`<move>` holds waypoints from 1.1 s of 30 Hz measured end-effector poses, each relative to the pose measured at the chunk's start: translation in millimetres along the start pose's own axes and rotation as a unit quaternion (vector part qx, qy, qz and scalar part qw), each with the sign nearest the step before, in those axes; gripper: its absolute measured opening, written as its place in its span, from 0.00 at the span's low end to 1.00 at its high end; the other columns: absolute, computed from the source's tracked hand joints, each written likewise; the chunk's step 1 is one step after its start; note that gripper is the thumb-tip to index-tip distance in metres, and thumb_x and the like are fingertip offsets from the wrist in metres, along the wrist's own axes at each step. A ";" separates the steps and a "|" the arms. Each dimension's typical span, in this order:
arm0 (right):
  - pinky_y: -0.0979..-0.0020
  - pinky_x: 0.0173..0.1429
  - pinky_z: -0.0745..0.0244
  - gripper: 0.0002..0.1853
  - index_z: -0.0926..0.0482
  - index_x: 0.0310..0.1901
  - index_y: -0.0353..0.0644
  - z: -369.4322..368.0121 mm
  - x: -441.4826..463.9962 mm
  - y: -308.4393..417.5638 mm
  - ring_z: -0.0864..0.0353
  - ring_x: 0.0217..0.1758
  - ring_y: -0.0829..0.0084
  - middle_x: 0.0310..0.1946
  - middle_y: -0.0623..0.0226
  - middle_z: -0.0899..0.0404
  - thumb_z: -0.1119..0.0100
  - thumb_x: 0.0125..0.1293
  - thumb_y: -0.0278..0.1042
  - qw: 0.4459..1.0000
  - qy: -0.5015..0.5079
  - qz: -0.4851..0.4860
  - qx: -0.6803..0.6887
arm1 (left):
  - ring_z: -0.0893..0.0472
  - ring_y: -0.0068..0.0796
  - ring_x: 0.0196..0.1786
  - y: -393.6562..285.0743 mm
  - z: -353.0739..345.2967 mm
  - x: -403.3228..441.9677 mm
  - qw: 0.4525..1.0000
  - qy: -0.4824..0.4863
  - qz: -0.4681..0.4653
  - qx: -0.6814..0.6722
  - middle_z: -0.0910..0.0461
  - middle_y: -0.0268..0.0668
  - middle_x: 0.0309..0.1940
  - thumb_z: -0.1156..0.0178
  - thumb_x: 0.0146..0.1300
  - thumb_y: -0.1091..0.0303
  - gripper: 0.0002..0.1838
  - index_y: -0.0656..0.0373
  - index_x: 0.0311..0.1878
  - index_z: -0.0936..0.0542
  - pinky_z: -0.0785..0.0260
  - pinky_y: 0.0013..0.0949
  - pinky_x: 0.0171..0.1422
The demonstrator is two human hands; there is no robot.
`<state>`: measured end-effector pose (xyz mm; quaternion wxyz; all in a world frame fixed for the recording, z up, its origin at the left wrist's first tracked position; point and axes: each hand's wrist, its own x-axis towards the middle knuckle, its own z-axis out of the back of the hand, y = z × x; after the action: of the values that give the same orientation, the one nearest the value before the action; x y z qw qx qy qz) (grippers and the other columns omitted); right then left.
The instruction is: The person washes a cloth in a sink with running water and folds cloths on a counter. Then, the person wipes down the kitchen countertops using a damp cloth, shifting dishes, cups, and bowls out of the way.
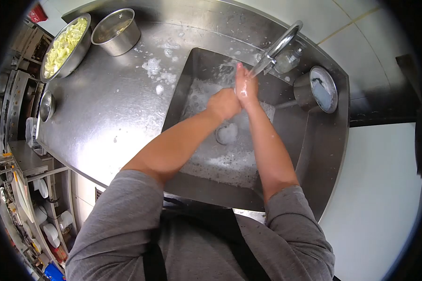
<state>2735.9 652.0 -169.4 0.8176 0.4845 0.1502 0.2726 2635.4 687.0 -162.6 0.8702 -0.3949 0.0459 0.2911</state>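
Note:
Over the steel sink [176, 110], my left hand [224, 103] is closed, its knuckles up, and presses against my right hand [247, 86]. Water from the curved faucet [286, 40] runs onto my right hand, whose fingers look curled together with one digit pointing up. A small whitish patch shows between the two hands; whether it is foam or an object cannot be made out. White foam and water cover part of the sink floor around the round drain [226, 134] below my hands.
A bowl of chopped pale-green vegetable [66, 47] and a steel pot [116, 33] stand at the back left. A small metal bowl [47, 106] lies at the counter's left edge. Right of the faucet are a clear container [288, 60] and a steel pot with a whitish inside [322, 90].

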 end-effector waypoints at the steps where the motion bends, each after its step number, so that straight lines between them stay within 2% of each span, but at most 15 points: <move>1: 0.67 0.34 0.33 0.26 0.21 0.30 0.35 -6.7 1.7 -10.2 0.28 0.27 0.73 0.21 0.67 0.26 0.51 0.71 0.54 0.999 -0.029 -0.002 -0.036 | 0.19 0.54 0.48 -1.7 2.1 -3.0 1.000 0.003 0.005 0.023 0.18 0.51 0.44 0.41 0.56 0.60 0.18 0.62 0.46 0.21 0.27 0.49 0.52; 3: 0.62 0.36 0.31 0.28 0.20 0.30 0.34 -11.5 2.4 -14.8 0.26 0.27 0.68 0.21 0.61 0.24 0.54 0.72 0.54 0.996 -0.056 -0.003 -0.070 | 0.20 0.54 0.49 -1.2 5.3 -7.2 0.999 0.005 0.011 0.046 0.18 0.52 0.45 0.42 0.57 0.59 0.19 0.62 0.47 0.22 0.27 0.49 0.53; 6: 0.61 0.36 0.31 0.26 0.18 0.31 0.37 -4.7 -2.5 -6.7 0.26 0.26 0.68 0.22 0.62 0.23 0.54 0.72 0.54 0.978 -0.014 -0.141 0.153 | 0.19 0.53 0.48 5.9 8.6 -10.0 0.998 -0.023 -0.032 0.049 0.18 0.51 0.45 0.39 0.56 0.54 0.26 0.61 0.55 0.26 0.27 0.48 0.53; 9: 0.64 0.38 0.30 0.24 0.17 0.34 0.39 25.3 -8.3 14.9 0.26 0.29 0.70 0.25 0.65 0.22 0.55 0.74 0.50 0.960 0.080 -0.100 0.250 | 0.17 0.42 0.48 27.7 11.5 -11.9 0.981 -0.048 -0.064 -0.178 0.18 0.43 0.47 0.36 0.57 0.47 0.34 0.56 0.61 0.31 0.27 0.43 0.48; 11: 0.78 0.38 0.33 0.21 0.20 0.37 0.40 46.6 -4.2 13.4 0.33 0.28 0.83 0.33 0.73 0.21 0.57 0.76 0.47 0.983 -0.013 0.179 0.035 | 0.19 0.29 0.47 51.1 20.2 -18.9 0.868 0.132 0.080 -0.472 0.20 0.34 0.48 0.34 0.55 0.42 0.36 0.50 0.62 0.31 0.30 0.35 0.44; 13: 0.79 0.39 0.34 0.20 0.19 0.42 0.38 63.4 -12.3 30.9 0.33 0.31 0.85 0.35 0.74 0.22 0.56 0.76 0.46 0.982 -0.029 0.179 0.045 | 0.23 0.22 0.46 68.6 24.2 -25.1 0.853 0.157 0.150 -0.474 0.22 0.26 0.49 0.38 0.60 0.42 0.33 0.49 0.63 0.32 0.34 0.29 0.45; 15: 0.79 0.42 0.33 0.19 0.19 0.48 0.37 71.7 -18.3 44.2 0.32 0.33 0.84 0.37 0.73 0.20 0.55 0.76 0.44 0.973 0.093 0.118 0.177 | 0.22 0.21 0.45 79.9 17.1 -24.6 0.865 0.170 0.116 -0.458 0.22 0.28 0.50 0.43 0.64 0.40 0.31 0.49 0.62 0.30 0.34 0.31 0.46; 19: 0.74 0.44 0.27 0.20 0.21 0.51 0.36 44.8 -12.1 -15.3 0.23 0.35 0.79 0.34 0.66 0.19 0.48 0.70 0.45 0.983 0.158 0.024 -0.088 | 0.24 0.24 0.53 29.9 27.1 -22.0 0.889 0.191 0.064 -0.411 0.24 0.34 0.56 0.48 0.66 0.38 0.35 0.54 0.66 0.31 0.34 0.35 0.55; 21: 0.70 0.47 0.24 0.19 0.23 0.50 0.35 55.2 -20.5 14.8 0.18 0.42 0.74 0.35 0.59 0.18 0.43 0.67 0.43 0.981 0.163 -0.083 -0.065 | 0.28 0.29 0.61 16.6 30.5 -18.5 0.894 0.128 -0.001 -0.429 0.27 0.40 0.61 0.52 0.68 0.37 0.39 0.62 0.69 0.36 0.38 0.35 0.64; 24: 0.67 0.48 0.24 0.16 0.24 0.46 0.34 71.1 -14.0 0.6 0.17 0.44 0.68 0.39 0.56 0.18 0.39 0.65 0.38 0.984 0.133 -0.062 0.105 | 0.28 0.34 0.60 17.4 38.4 -7.7 0.922 0.029 0.031 -0.384 0.28 0.46 0.61 0.52 0.69 0.43 0.37 0.69 0.66 0.35 0.38 0.34 0.64; 25: 0.67 0.50 0.25 0.15 0.24 0.46 0.34 75.9 -11.7 -2.6 0.18 0.45 0.69 0.40 0.57 0.19 0.39 0.64 0.36 0.992 0.104 -0.023 0.068 | 0.24 0.35 0.54 15.1 43.1 -7.1 0.932 -0.063 0.052 -0.352 0.24 0.48 0.56 0.49 0.67 0.45 0.34 0.71 0.61 0.30 0.33 0.35 0.59; 26: 0.67 0.51 0.25 0.14 0.24 0.47 0.35 78.3 -12.8 2.0 0.19 0.46 0.70 0.42 0.59 0.19 0.38 0.63 0.33 0.997 0.075 0.015 0.031 | 0.19 0.34 0.44 17.0 48.3 -1.9 0.916 -0.058 -0.028 -0.395 0.17 0.47 0.44 0.43 0.64 0.54 0.25 0.68 0.52 0.21 0.29 0.36 0.49; 30: 0.70 0.52 0.28 0.14 0.25 0.49 0.36 76.8 -30.6 23.0 0.23 0.46 0.77 0.43 0.66 0.20 0.38 0.62 0.30 0.986 0.093 0.074 -0.115 | 0.21 0.19 0.34 -4.9 52.4 1.6 0.942 -0.085 -0.156 -0.285 0.16 0.36 0.33 0.39 0.60 0.70 0.10 0.65 0.41 0.17 0.29 0.27 0.40; 32: 0.71 0.53 0.30 0.17 0.26 0.52 0.37 70.8 -35.7 32.2 0.25 0.48 0.79 0.44 0.67 0.21 0.38 0.63 0.30 0.967 0.199 0.035 0.155 | 0.21 0.19 0.35 -21.8 53.9 2.0 0.931 -0.088 -0.159 -0.316 0.16 0.35 0.33 0.39 0.60 0.71 0.10 0.65 0.41 0.17 0.28 0.27 0.40; 33: 0.71 0.53 0.30 0.17 0.26 0.52 0.37 70.3 -34.9 31.5 0.25 0.48 0.79 0.44 0.67 0.21 0.38 0.63 0.30 0.967 0.199 0.037 0.155 | 0.21 0.19 0.35 -26.1 56.2 2.6 0.920 -0.093 -0.162 -0.345 0.16 0.35 0.34 0.40 0.60 0.71 0.10 0.65 0.42 0.17 0.28 0.27 0.40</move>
<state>2734.2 593.5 -108.3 0.6755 0.5465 0.3322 0.3669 2643.3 714.8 -107.8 0.7157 -0.6437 -0.2032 0.1794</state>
